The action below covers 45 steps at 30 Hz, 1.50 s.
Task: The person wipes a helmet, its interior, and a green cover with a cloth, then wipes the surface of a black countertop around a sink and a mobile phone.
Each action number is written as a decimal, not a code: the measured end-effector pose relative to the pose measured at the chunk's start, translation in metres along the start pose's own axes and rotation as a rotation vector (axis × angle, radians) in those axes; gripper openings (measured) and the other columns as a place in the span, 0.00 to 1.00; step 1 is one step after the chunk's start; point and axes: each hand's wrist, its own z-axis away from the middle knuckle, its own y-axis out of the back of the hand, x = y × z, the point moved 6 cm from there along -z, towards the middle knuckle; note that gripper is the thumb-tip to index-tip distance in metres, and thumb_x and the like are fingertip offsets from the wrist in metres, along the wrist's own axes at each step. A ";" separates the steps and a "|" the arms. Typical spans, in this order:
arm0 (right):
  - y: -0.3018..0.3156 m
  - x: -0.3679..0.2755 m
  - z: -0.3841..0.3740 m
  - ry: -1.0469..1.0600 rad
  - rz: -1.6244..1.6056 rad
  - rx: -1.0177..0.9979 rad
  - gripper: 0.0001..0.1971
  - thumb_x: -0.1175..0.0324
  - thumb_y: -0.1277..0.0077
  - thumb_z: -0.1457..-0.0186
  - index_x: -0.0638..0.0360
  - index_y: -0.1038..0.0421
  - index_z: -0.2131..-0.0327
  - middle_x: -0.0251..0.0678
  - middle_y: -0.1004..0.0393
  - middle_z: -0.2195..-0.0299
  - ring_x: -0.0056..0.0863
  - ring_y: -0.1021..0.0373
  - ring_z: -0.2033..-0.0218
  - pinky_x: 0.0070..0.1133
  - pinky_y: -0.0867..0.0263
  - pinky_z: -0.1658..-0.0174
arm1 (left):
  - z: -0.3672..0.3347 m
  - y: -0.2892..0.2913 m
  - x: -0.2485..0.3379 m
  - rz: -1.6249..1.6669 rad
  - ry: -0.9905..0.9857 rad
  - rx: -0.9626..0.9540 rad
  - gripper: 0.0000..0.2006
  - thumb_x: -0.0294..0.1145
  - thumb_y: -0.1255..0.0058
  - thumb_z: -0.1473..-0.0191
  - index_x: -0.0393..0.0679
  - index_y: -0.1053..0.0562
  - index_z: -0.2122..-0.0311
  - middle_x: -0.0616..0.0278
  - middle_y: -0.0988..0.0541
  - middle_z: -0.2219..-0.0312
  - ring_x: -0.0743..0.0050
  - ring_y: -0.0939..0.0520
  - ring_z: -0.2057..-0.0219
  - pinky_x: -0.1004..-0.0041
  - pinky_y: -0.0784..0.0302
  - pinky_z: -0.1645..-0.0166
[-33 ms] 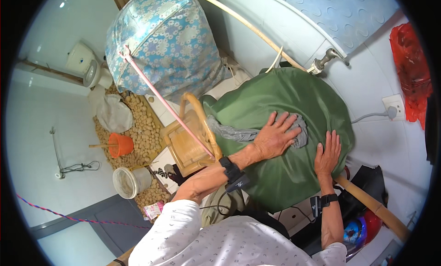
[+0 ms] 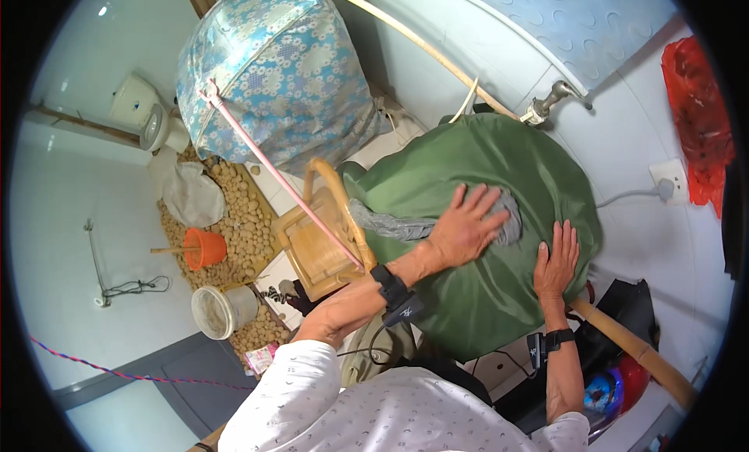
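Observation:
My left hand (image 2: 466,232) lies flat with its fingers spread on a crumpled grey cloth (image 2: 511,218). A twisted tail of that cloth trails out to the left of the hand. Under it is a large smooth green cover (image 2: 437,167), draped over something whose shape is hidden. My right hand (image 2: 555,265) rests flat on the right part of the green cover, fingers stretched out and holding nothing. Both wrists carry black straps with small devices.
A bamboo chair (image 2: 316,253) stands left of the cover, a pink pole (image 2: 269,167) leaning across it. Behind is a blue flowered cover (image 2: 289,85). Many potatoes (image 2: 242,202), an orange bucket (image 2: 209,247) and a white bucket (image 2: 234,307) are farther left. A bamboo pole (image 2: 632,347) lies at right.
My left hand has shifted very slightly on the grey cloth. My right hand stays where it was.

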 end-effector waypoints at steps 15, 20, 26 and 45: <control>0.003 0.000 0.002 -0.005 -0.049 0.065 0.25 0.59 0.57 0.44 0.53 0.41 0.43 0.40 0.44 0.40 0.44 0.48 0.40 0.38 0.53 0.40 | 0.082 0.055 -0.197 -0.016 0.872 0.229 0.20 0.37 0.63 0.41 0.35 0.34 0.48 0.39 0.29 0.54 0.43 0.27 0.52 0.61 0.35 0.46; 0.004 -0.004 0.003 -0.014 -0.046 0.057 0.25 0.59 0.56 0.44 0.52 0.41 0.43 0.40 0.44 0.41 0.43 0.48 0.40 0.39 0.53 0.40 | 0.070 0.076 -0.090 0.077 0.571 0.370 0.19 0.33 0.60 0.41 0.35 0.36 0.47 0.39 0.31 0.53 0.41 0.30 0.50 0.61 0.36 0.44; 0.002 0.000 0.005 -0.021 -0.040 0.061 0.24 0.58 0.56 0.44 0.52 0.40 0.43 0.40 0.43 0.41 0.43 0.48 0.40 0.39 0.53 0.40 | 0.092 -0.001 0.051 0.152 -0.058 -0.314 0.25 0.32 0.44 0.55 0.51 0.32 0.49 0.52 0.39 0.44 0.47 0.39 0.44 0.51 0.43 0.42; -0.002 0.000 0.003 -0.021 -0.005 0.078 0.25 0.55 0.57 0.43 0.49 0.40 0.43 0.37 0.43 0.41 0.40 0.47 0.40 0.38 0.53 0.40 | 0.097 0.051 0.037 0.183 0.026 -0.088 0.24 0.22 0.45 0.61 0.47 0.30 0.53 0.51 0.35 0.48 0.42 0.35 0.49 0.51 0.38 0.47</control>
